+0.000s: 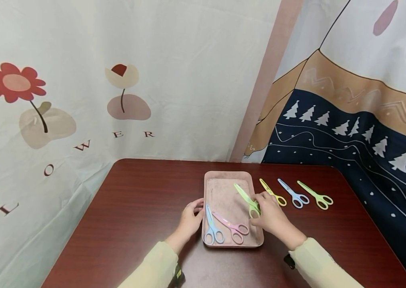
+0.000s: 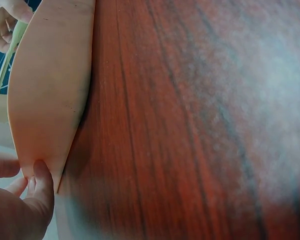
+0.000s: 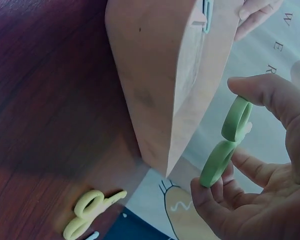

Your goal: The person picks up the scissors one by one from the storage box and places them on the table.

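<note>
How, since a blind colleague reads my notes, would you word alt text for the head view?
A person's right hand holds light-green scissors over a pink tray containing blue scissors and pink scissors, while the left hand touches its left edge. On the reddish-brown table, right of the tray, lie yellow scissors, another blue pair and another green pair.

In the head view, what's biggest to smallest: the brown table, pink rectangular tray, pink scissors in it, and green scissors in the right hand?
1. Brown wood-look table
2. Pink rectangular tray
3. Unsure: pink looped scissors and green looped scissors look close in size, and the right hand partly covers the green pair.
</note>
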A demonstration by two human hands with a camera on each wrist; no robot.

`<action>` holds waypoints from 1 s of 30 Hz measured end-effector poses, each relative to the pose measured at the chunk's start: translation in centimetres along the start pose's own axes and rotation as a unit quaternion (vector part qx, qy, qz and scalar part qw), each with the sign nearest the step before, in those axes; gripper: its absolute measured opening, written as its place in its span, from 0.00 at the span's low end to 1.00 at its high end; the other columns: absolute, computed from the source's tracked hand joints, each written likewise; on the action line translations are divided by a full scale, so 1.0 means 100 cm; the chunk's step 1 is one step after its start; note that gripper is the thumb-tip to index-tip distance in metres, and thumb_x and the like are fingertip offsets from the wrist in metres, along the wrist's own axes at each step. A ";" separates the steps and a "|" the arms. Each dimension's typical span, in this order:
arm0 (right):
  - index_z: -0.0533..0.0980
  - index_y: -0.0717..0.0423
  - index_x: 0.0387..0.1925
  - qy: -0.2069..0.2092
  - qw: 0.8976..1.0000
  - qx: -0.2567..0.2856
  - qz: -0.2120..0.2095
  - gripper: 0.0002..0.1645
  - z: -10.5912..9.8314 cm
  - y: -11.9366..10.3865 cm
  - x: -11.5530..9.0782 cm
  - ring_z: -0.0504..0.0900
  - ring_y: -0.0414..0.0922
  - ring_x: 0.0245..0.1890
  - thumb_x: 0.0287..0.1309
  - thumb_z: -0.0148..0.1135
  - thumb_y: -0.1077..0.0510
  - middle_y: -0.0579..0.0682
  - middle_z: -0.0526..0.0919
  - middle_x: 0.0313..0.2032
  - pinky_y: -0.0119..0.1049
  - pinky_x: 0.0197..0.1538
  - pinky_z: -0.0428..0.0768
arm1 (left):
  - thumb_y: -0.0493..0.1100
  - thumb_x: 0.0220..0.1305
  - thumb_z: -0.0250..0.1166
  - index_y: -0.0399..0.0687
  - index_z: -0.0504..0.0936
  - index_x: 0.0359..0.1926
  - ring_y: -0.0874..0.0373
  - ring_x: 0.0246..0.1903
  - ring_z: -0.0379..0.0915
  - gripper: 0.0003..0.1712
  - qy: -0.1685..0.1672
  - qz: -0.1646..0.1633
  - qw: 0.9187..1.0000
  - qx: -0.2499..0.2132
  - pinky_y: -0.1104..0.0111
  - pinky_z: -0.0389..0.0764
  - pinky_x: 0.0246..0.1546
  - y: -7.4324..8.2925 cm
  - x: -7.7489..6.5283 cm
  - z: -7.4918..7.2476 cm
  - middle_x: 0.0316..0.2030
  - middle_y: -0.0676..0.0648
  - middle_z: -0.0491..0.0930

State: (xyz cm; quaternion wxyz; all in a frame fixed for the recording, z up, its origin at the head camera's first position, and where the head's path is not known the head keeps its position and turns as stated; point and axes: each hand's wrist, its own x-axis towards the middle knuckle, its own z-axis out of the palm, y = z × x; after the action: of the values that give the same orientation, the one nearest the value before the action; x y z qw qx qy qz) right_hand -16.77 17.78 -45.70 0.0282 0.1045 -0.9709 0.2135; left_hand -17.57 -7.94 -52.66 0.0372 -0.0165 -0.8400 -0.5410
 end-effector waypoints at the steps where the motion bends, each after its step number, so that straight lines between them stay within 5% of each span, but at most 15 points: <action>1: 0.76 0.59 0.47 0.007 1.000 0.000 -0.003 0.35 0.000 0.001 0.000 0.69 0.50 0.41 0.31 0.76 0.56 0.55 0.74 0.43 0.41 0.38 0.71 | 0.32 0.62 0.59 0.38 0.76 0.57 0.49 0.45 0.79 0.21 0.000 0.000 1.000 -0.002 0.61 0.79 0.48 0.000 0.000 0.000 0.48 0.40 0.78; 17: 0.74 0.59 0.44 0.020 1.000 -0.006 0.017 0.33 -0.013 0.020 -0.007 0.68 0.54 0.43 0.30 0.77 0.56 0.57 0.73 0.43 0.43 0.35 0.71 | 0.32 0.62 0.59 0.37 0.75 0.57 0.49 0.45 0.79 0.21 -0.001 0.003 1.000 -0.006 0.61 0.79 0.48 0.000 -0.001 0.000 0.48 0.40 0.78; 30: 0.73 0.64 0.50 0.006 0.999 -0.007 0.053 0.38 -0.021 0.046 -0.019 0.68 0.60 0.48 0.34 0.76 0.55 0.64 0.72 0.49 0.55 0.43 0.74 | 0.32 0.62 0.59 0.37 0.76 0.57 0.49 0.44 0.79 0.21 0.003 0.007 1.000 -0.003 0.63 0.79 0.47 0.001 -0.001 -0.002 0.47 0.40 0.79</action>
State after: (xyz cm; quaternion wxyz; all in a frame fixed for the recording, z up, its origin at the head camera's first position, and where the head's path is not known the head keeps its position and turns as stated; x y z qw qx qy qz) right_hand -15.92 23.05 -45.89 0.0233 0.0517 -0.9763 0.2090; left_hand -17.44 -8.03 -52.49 0.0438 -0.0210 -0.8382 -0.5432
